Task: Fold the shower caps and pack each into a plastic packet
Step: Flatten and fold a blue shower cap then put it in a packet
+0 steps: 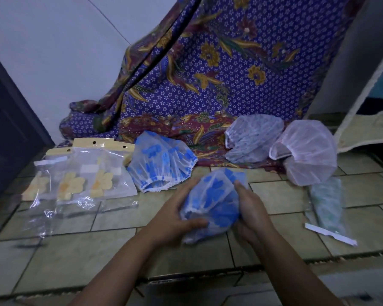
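- Head view: my left hand (175, 221) and right hand (252, 214) both have their fingers (196, 223) curled round the translucent blue-flowered plastic shower cap (212, 202), held just above the tiled floor (119, 250).
- I judge this is the folding step. Next, I'd press it compact, then fetch a clear plastic packet (111, 173) from the left.

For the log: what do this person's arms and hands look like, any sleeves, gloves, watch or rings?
No sleeve shows on the left forearm or the right forearm up to the frame edge. The left hand and the right hand are ungloved. No watch, bracelet or ring is visible, though the dim, soft picture could hide a thin one.
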